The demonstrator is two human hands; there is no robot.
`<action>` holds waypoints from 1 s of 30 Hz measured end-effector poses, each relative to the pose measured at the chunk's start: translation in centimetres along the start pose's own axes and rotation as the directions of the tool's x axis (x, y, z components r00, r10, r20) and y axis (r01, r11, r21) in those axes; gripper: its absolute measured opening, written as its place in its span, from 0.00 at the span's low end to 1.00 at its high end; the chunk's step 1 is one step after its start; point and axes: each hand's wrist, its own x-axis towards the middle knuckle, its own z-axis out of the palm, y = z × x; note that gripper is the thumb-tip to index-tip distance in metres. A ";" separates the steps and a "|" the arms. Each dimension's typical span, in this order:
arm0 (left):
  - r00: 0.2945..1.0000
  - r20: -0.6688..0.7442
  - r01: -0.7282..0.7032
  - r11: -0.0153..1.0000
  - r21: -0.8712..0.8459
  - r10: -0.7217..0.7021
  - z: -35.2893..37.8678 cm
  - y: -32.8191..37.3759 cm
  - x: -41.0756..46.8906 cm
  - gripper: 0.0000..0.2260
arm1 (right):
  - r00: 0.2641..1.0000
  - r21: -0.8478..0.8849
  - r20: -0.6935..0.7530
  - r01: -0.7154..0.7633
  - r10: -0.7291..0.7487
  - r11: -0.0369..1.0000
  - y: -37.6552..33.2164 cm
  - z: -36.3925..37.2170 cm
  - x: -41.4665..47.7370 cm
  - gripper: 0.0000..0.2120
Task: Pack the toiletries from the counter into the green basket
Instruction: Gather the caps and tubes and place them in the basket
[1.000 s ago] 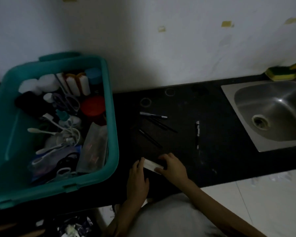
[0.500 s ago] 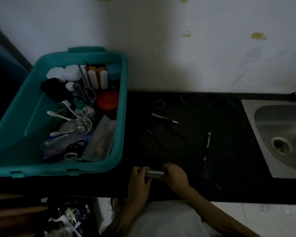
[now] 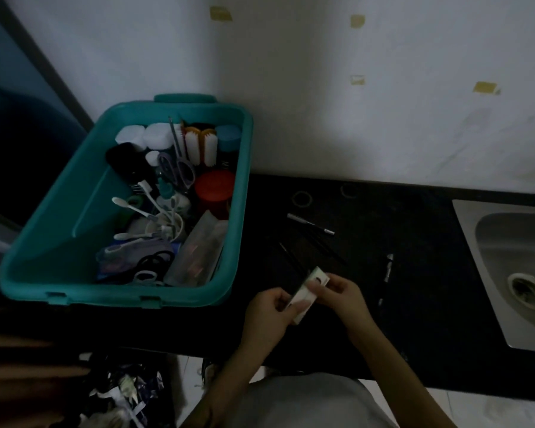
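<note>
A small white flat packet [image 3: 309, 291] is held above the counter's front edge. My left hand [image 3: 267, 316] grips its lower end and my right hand [image 3: 343, 296] pinches its upper end. The green basket [image 3: 59, 274] stands at the left end of the black counter [image 3: 414, 304], filled with toothbrushes, scissors, bottles, a red lid and a clear pouch. On the counter lie a silver-tipped pen-like stick [image 3: 310, 224], thin dark sticks [image 3: 294, 262], a dark pen [image 3: 388, 268] and two rings [image 3: 302, 199].
A steel sink [image 3: 507, 273] is set into the counter at the right. The white wall runs behind. A bag of clutter [image 3: 121, 393] lies on the floor at lower left, below the basket.
Both hands have lifted the white packet off the counter and tilted it upright. The view has shifted right and down, so the basket sits more central.
</note>
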 end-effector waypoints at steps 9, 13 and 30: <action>0.978 0.023 -0.207 0.978 -0.018 0.208 -7.1 8.6 -3.0 0.08 | 0.955 0.064 0.152 0.247 -0.254 0.967 -9.5 3.4 -2.7 0.12; 0.966 0.072 -0.247 0.969 -0.008 0.246 -12.2 9.8 -3.7 0.12 | 0.906 -0.001 0.286 0.327 -0.313 0.945 -11.7 5.8 -3.5 0.10; 0.989 0.073 -0.144 0.965 0.220 0.131 -28.5 6.2 -2.0 0.16 | 0.847 -0.159 0.408 0.435 -0.342 0.886 -13.9 21.7 1.8 0.14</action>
